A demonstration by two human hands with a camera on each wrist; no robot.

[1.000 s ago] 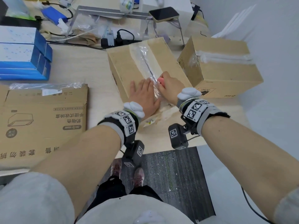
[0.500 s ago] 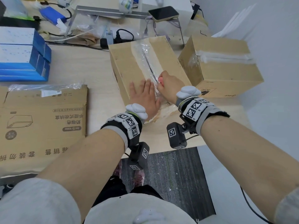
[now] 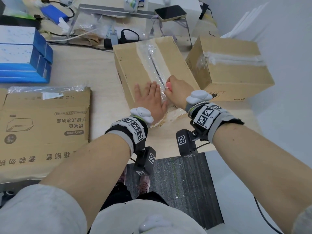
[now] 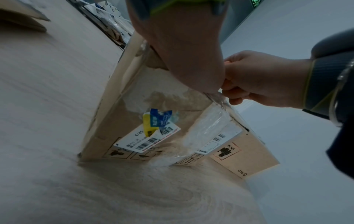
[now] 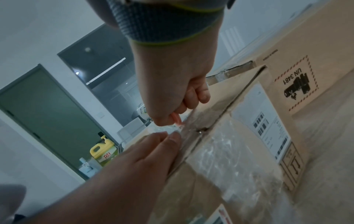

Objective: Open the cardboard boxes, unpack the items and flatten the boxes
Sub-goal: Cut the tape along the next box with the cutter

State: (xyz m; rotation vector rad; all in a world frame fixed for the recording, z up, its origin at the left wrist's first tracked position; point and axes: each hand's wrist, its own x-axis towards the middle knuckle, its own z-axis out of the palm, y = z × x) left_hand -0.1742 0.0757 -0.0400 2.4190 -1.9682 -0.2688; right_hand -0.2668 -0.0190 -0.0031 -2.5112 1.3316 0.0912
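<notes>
A pale wood-grain tabletop [image 3: 76, 65] carries the work, and its near edge ends just beneath both wrists, where a dark ribbed floor mat [image 3: 177, 183] shows below. The left hand [image 3: 150, 100] lies flat with fingers spread on the top of the taped cardboard box [image 3: 131, 65], pressing it down beside the centre seam. The right hand [image 3: 177, 92] is just beside it, almost touching, its fingers curled round a small pink cutter [image 3: 168, 85] whose tip meets the clear tape [image 3: 152, 54] that runs along the seam away from the hands. The seam looks slit open beyond the cutter. From the left wrist view the box's near end face bears a white shipping label [image 4: 147, 139] and crumpled tape.

To the right of the right hand stands a second cardboard box [image 3: 236, 73], sealed with tape, close to the first and near the tabletop's right edge. To the left of the left hand lies a flattened carton [image 3: 42, 124] printed with characters, and beyond it a stack of blue boxes [image 3: 22, 54]. Past the hands, at the far side, are cables, a power strip [image 3: 116, 39] and a phone [image 3: 170, 12] on a metal stand. The right wrist view shows pale walls, a grey-green door [image 5: 47, 113] and a yellow jug [image 5: 103, 148] in the room behind.
</notes>
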